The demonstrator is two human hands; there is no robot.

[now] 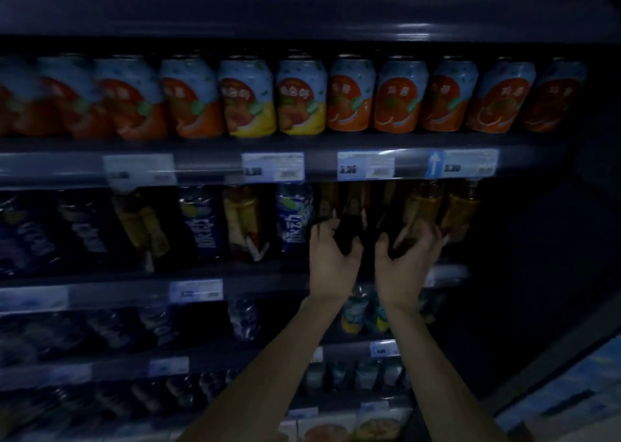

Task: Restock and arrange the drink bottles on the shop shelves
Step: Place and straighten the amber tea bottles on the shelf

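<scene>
Brown, almost black in this dim light, the left bottle [349, 231] and the right bottle [395, 228] are side by side at the front of the middle shelf [134, 293], right of its centre; whether their bases rest on it I cannot tell. The left hand [331, 260] has fingers and thumb wrapped round the lower body of one, and the right hand [406, 263] is curled round the other in the same way. That low hold is the first worry, I judge: the necks reach up close under the price rail [208, 167] of the shelf above, and a lift or tilt could knock them against it. The two are close together and may clash if either hand swings inward. Just beside the right hand's fingers stand amber bottles [458, 209], near enough to be nudged over; on the other side a blue-labelled bottle [294, 220] crowds the left hand. Above, a row of orange cans [400, 95] sits behind white price tags [366, 164]. Below the wrists, smaller bottles [353, 310] lie under anything dropped. Blur and gloom hide the caps.
</scene>
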